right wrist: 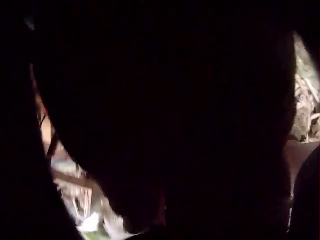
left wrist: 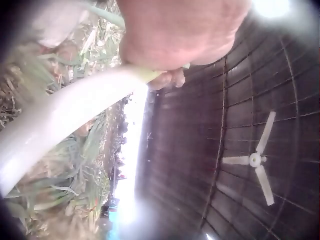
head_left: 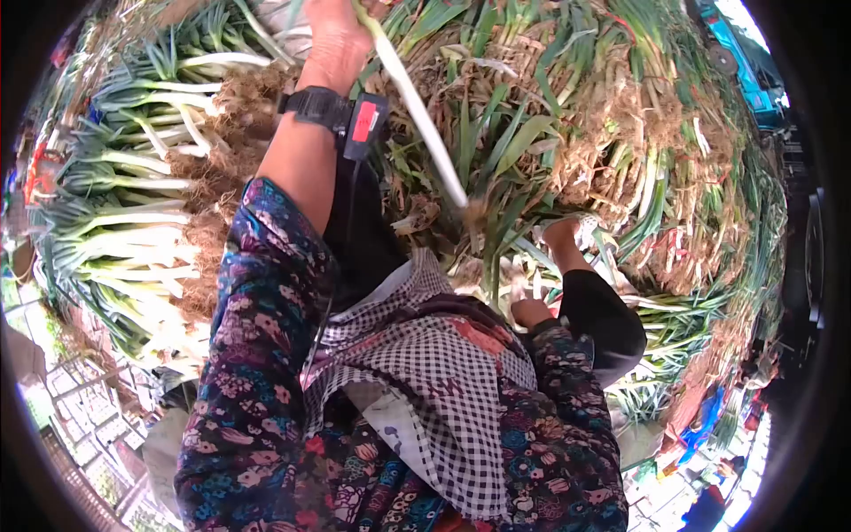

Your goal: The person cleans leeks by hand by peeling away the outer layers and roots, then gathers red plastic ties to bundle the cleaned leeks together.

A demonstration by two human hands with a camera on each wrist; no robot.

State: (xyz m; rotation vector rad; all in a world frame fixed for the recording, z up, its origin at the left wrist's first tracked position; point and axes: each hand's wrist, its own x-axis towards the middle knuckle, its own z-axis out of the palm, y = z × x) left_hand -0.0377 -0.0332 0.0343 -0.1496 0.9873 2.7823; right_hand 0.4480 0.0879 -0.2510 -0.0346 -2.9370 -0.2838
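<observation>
The left hand (head_left: 341,31) is curled round one leek (head_left: 415,102), up high. Its roots (head_left: 473,213) hang down over loose leaves (head_left: 525,142). The right hand (head_left: 532,313) is low, near the knee (head_left: 612,324), and I cannot tell if it holds a thing. Neat leeks (head_left: 133,217) lie on the left side. The step looks like sorting leeks, and next I think this one needs laying there, roots lined up
</observation>
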